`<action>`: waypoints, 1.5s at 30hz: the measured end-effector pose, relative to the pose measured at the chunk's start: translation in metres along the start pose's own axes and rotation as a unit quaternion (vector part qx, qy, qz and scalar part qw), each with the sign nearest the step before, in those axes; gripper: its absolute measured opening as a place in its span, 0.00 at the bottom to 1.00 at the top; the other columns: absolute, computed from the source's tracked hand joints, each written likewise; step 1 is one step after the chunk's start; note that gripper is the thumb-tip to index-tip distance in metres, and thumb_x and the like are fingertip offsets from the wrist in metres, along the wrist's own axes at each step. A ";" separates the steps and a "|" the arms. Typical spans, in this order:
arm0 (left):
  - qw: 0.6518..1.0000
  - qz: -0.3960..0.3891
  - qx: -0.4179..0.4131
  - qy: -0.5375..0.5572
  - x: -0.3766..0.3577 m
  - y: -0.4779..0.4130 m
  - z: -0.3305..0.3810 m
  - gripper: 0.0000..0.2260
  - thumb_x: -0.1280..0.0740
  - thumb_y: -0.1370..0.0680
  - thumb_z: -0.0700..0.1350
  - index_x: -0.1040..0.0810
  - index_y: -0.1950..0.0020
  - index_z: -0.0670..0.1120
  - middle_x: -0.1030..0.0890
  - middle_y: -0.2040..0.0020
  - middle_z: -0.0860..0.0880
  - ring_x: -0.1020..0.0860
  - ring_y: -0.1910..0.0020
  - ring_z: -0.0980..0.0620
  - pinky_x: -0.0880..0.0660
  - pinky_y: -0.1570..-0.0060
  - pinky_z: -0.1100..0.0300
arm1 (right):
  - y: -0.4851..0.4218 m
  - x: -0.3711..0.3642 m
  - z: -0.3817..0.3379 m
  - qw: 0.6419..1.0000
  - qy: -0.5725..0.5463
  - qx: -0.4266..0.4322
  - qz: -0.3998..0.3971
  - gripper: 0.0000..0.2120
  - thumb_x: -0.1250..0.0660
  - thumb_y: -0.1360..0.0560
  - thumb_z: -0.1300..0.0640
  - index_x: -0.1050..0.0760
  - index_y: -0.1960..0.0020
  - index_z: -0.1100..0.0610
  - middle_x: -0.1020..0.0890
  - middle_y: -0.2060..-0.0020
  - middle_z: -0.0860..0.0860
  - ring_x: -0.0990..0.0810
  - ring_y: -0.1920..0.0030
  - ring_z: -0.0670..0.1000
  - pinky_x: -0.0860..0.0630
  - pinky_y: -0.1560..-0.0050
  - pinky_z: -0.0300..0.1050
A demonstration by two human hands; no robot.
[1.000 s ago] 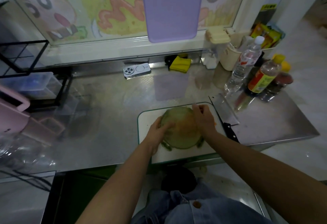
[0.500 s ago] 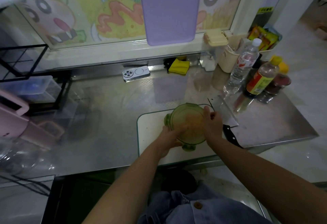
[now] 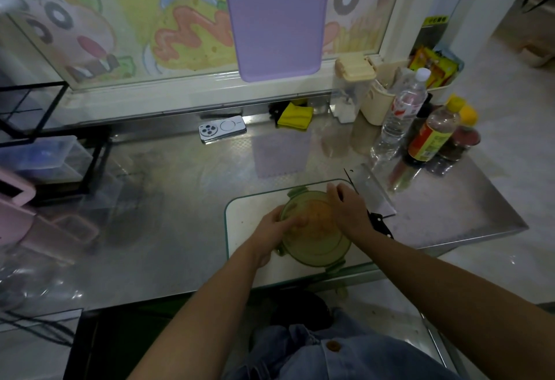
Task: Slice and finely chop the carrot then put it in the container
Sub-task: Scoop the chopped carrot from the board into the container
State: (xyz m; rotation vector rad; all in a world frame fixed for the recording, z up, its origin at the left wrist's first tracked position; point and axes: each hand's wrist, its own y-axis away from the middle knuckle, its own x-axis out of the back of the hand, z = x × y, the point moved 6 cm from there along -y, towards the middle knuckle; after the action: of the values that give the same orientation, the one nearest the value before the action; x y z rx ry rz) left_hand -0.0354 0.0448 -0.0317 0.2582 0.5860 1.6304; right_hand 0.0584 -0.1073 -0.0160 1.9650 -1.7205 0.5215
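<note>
Steel worktop (image 3: pixel 168 199) carries a white cutting board (image 3: pixel 249 223) near its front edge. The left hand (image 3: pixel 274 229) curls its fingers against the left rim of a round green container (image 3: pixel 315 247) standing on the board, holding it. Orange chopped carrot (image 3: pixel 318 217) shows inside the container. The right hand (image 3: pixel 350 208) rests over its right rim, fingers bent; whether it grips cannot be told. A cleaver (image 3: pixel 372 193) lies just right of the board.

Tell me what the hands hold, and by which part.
Both hold the green container: left hand on its left rim, right hand on its far right rim.
</note>
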 end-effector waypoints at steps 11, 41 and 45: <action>0.975 -0.020 0.042 0.218 -0.006 0.000 0.003 0.25 0.47 0.21 0.64 0.27 0.32 0.51 0.18 0.47 0.47 0.20 0.49 0.46 0.23 0.50 0.50 | -0.003 -0.002 0.039 0.939 -0.220 -0.263 0.020 0.19 0.49 0.18 0.49 0.27 0.41 0.61 0.24 0.49 0.60 0.25 0.48 0.58 0.29 0.50 0.50; 0.961 0.025 0.065 0.268 -0.042 -0.023 -0.007 0.25 0.48 0.24 0.68 0.22 0.45 0.52 0.19 0.44 0.41 0.23 0.41 0.39 0.25 0.42 0.42 | -0.006 0.085 0.051 0.949 -0.261 -0.024 0.175 0.13 0.46 0.17 0.56 0.25 0.42 0.58 0.24 0.54 0.53 0.25 0.56 0.48 0.26 0.60 0.39; 0.966 0.015 0.066 0.250 -0.050 -0.024 -0.005 0.29 0.50 0.23 0.68 0.16 0.53 0.51 0.16 0.51 0.43 0.21 0.44 0.41 0.26 0.40 0.44 | -0.017 0.108 0.120 0.850 -0.391 -0.215 0.281 0.11 0.46 0.18 0.53 0.28 0.43 0.56 0.28 0.59 0.50 0.29 0.62 0.49 0.30 0.69 0.37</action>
State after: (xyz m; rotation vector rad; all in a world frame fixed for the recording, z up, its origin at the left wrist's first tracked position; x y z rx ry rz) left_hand -0.0099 -0.0040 -0.0396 -0.0555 1.0792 1.6948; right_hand 0.0870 -0.2628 -0.0540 1.3848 -2.6325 -0.5658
